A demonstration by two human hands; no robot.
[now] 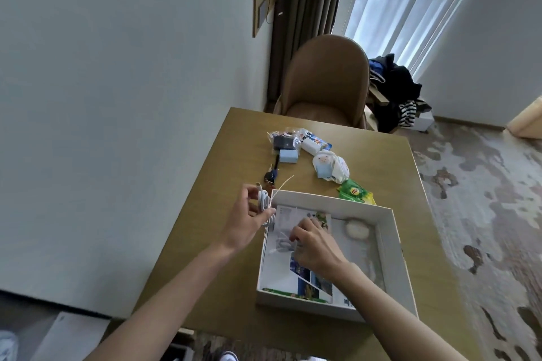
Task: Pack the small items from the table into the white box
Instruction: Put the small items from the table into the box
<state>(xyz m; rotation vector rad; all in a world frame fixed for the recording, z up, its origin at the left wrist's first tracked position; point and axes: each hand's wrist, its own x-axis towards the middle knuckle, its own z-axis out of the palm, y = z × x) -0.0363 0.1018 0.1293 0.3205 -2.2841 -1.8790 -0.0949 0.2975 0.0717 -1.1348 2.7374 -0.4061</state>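
The white box (393, 243) lies open on the wooden table (205, 243), with printed leaflets and a round cream pad inside. My left hand (246, 223) holds a coiled white cable (265, 204) at the box's far left corner. My right hand (315, 246) is inside the box, its fingers closed on another white cable (283, 243) lying on the leaflets. Beyond the box lie keys (271, 176), a light blue block (288, 156), a clear bag with a dark item (283, 141), a white packet (312, 143), white printed socks (330, 165) and green sachets (356, 193).
A brown padded chair (328, 79) stands at the table's far end. Dark clothes and a striped garment (396, 91) are piled on the floor to the right. The patterned carpet (484, 199) lies right of the table; a white wall is on the left.
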